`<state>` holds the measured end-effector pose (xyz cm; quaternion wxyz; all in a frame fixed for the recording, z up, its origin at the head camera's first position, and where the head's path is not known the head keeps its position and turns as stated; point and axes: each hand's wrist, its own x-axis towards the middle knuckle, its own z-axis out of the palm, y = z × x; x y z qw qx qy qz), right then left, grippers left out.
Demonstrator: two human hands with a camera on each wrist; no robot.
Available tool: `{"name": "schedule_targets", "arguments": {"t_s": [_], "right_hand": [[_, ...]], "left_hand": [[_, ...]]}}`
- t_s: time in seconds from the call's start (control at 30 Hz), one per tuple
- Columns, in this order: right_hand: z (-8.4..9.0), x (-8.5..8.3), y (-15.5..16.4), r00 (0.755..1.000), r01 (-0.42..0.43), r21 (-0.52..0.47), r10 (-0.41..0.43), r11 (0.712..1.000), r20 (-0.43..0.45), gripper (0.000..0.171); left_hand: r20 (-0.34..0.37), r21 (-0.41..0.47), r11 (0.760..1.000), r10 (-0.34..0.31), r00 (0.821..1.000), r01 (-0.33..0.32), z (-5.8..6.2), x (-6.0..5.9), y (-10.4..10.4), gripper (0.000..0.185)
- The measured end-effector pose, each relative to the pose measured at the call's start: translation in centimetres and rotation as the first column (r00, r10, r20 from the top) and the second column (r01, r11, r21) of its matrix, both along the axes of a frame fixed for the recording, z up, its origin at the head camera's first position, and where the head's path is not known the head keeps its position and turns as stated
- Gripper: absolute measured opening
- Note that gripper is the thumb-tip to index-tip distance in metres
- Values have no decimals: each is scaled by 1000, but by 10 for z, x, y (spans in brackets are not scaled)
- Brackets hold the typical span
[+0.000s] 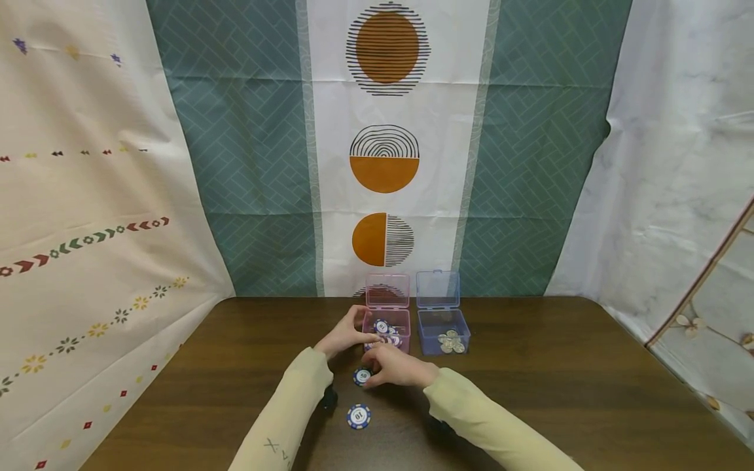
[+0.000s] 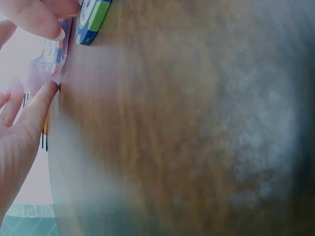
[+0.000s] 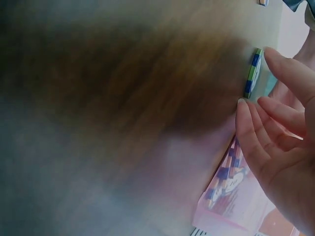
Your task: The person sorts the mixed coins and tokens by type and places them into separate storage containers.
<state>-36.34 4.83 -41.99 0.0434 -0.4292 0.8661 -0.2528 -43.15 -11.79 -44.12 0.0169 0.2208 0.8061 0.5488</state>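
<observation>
Two loose chips point(image 1: 359, 416), two open boxes point(image 1: 444, 330) behind.

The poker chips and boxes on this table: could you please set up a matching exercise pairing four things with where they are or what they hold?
Things:
1. pink box
2. blue box
3. chip marked 10
4. chip marked 50

Places or contents:
A. lies alone on the table, nearest the camera
B. holds pale coins
C. at the fingers of the right hand
D. holds blue and white chips, with the left hand against its left side

Pairs: 1-D, 2-B, 3-A, 4-C
</observation>
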Motion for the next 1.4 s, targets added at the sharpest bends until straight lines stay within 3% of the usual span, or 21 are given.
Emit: {"name": "schedule_targets", "arguments": {"t_s": [0.13, 0.37, 0.47, 0.73, 1.13, 1.4], "right_hand": [[1, 1, -3, 1000, 24, 13, -24, 1000, -20, 37], [-2, 1, -6, 996, 41, 15, -39, 999, -77, 33], [-2, 1, -6, 995, 44, 8, -43, 999, -92, 28], [-2, 2, -9, 995, 36, 38, -33, 999, -91, 28], [2, 5, -9, 990, 12, 109, 4, 994, -139, 28], [-2, 5, 2, 994, -17, 23, 19, 1000, -105, 26]], "left_hand": [[6, 23, 1000, -12, 1000, 12, 3, 1, 0, 63], [49, -5, 999, -40, 998, 41, 31, 25, 1, 64], [45, -13, 999, -36, 998, 36, 34, 29, 1, 64], [28, -20, 1000, 13, 1000, -13, 6, 4, -1, 66], [32, -2, 1000, -2, 999, 2, 3, 3, -2, 65], [39, -18, 1000, 24, 999, -23, -1, 2, 0, 66]]}}
